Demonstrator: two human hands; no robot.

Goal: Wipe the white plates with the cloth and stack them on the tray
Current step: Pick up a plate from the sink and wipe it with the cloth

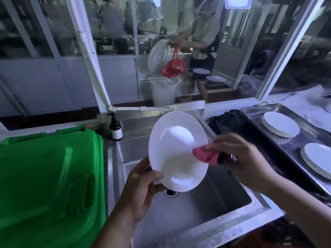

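Plate wipe over sink
Left hand (141,187) fingers curled, gripping white plate (178,151) at lower rim above sink (206,208); right hand (241,158) pinches pink cloth (205,154) against plate's right edge; two plate stacks (280,124) on tray (293,144).

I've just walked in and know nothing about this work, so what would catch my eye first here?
Probably the white plate held tilted over the steel sink, gripped at its lower edge by the left hand while the right hand presses a pink cloth to its rim. Next, the bright green bin at left, and two stacks of plates on the metal tray at right.
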